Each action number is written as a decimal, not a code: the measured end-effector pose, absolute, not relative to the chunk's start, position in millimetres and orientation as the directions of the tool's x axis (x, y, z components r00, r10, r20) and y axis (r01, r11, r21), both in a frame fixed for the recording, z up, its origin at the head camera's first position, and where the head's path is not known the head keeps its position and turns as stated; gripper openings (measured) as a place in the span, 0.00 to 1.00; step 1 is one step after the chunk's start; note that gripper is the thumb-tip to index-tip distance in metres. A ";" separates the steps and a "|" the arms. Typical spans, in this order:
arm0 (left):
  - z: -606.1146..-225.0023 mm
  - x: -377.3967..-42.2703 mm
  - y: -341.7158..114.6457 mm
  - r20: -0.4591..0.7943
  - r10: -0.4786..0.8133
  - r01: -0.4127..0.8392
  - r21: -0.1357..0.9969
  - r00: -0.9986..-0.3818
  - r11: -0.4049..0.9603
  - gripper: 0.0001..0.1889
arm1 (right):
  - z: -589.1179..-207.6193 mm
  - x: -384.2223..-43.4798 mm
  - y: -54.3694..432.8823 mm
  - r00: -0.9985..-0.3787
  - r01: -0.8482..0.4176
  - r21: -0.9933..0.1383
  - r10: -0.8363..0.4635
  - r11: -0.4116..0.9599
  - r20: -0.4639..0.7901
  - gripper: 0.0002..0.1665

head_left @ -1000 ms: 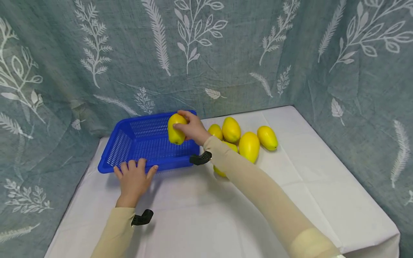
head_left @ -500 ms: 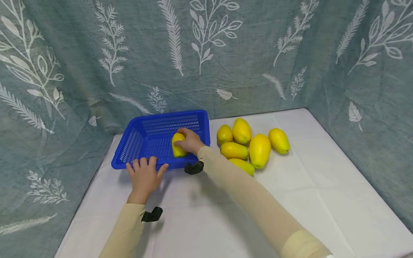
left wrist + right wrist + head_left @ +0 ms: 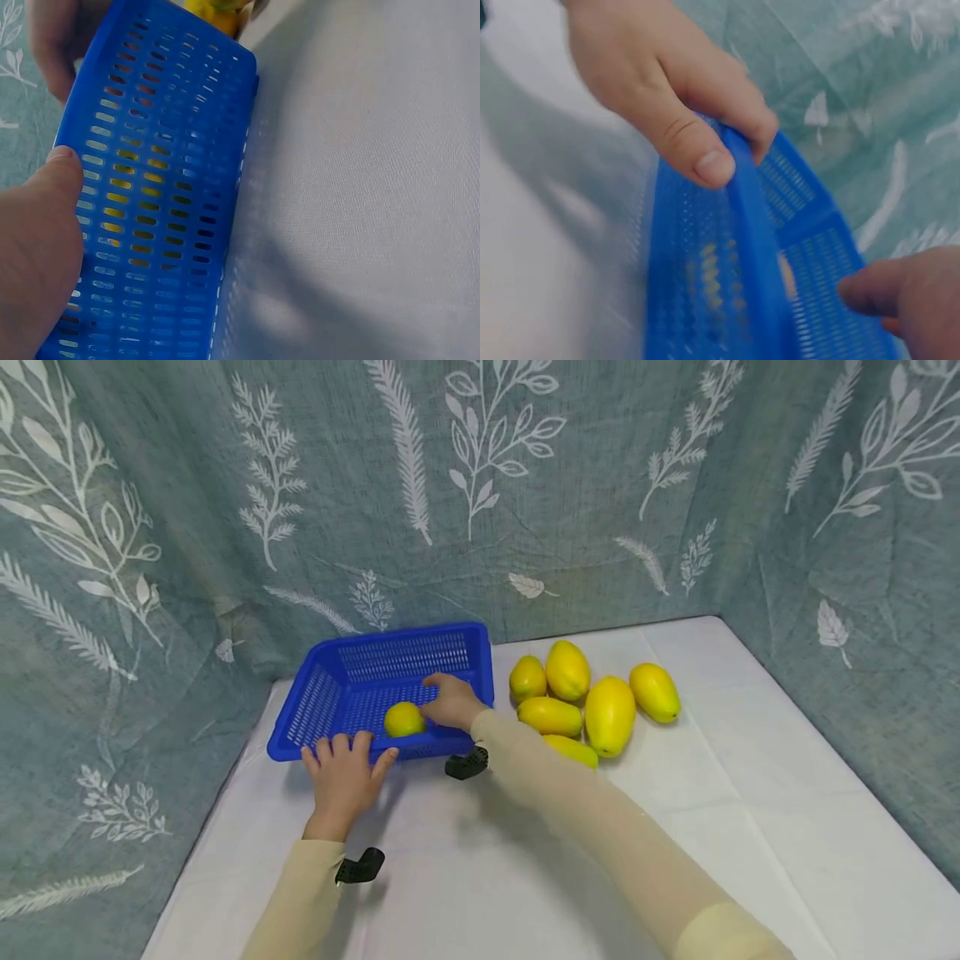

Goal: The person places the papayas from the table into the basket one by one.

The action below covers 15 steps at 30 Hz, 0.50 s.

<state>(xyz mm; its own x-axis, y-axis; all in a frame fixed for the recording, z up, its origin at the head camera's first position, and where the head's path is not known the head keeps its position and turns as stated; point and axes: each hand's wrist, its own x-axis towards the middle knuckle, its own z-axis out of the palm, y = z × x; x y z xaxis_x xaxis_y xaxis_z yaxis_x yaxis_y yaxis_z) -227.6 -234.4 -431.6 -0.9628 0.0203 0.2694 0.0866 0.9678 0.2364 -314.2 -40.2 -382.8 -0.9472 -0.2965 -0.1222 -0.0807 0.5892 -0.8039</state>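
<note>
A blue slotted plastic basket point(image 3: 322, 739) stands on the white cloth. My left hand point(image 3: 345, 785) grips its near rim, thumb point(image 3: 64, 176) outside and fingers over the inside; the right wrist view shows this hand point(image 3: 682, 97) too. One yellow fruit point(image 3: 404, 719), rounded and mango-like, lies in the basket by the near wall. Yellow shows through the slots in the left wrist view. Just right of that fruit, inside the basket, is my right hand point(image 3: 453, 703), holding nothing, its fingers loosely extended; whether a fingertip touches the fruit I cannot tell.
Right of the basket several yellow oblong fruits lie grouped on the cloth, among them a large one point(image 3: 610, 717) and one at the right point(image 3: 655, 692). My right forearm partly covers the nearest fruit point(image 3: 572, 750). Patterned green curtains point(image 3: 517, 485) surround the table point(image 3: 735, 710).
My right hand has lowered the yellow fruit into the basket, let it go and drawn slightly right. The fruit now lies near the front wall. My left hand stays on the rim.
</note>
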 end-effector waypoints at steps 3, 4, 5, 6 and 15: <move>-433.3 -227.8 -232.1 0.255 0.022 0.087 0.247 -0.967 0.965 0.30 | -372.8 -312.5 -14.7 -0.944 -0.144 -0.807 -0.324 0.573 -0.062 0.32; -433.8 -228.1 -232.0 0.251 0.021 0.086 0.250 -0.968 0.965 0.30 | -369.0 -312.8 -4.5 -0.944 -0.161 -0.808 -0.328 0.567 -0.043 0.32; -434.0 -228.4 -231.9 0.249 0.019 0.084 0.254 -0.968 0.964 0.30 | -364.1 -312.8 6.4 -0.945 -0.168 -0.809 -0.325 0.563 -0.029 0.32; -434.2 -228.6 -232.0 0.246 0.016 0.082 0.260 -0.969 0.962 0.30 | -359.4 -313.2 18.0 -0.949 -0.169 -0.810 -0.315 0.561 -0.020 0.32; -435.8 -228.1 -233.5 0.252 0.025 0.098 0.282 -0.967 0.955 0.30 | -335.2 -317.4 151.6 -0.989 -0.023 -0.891 -0.138 0.454 -0.045 0.33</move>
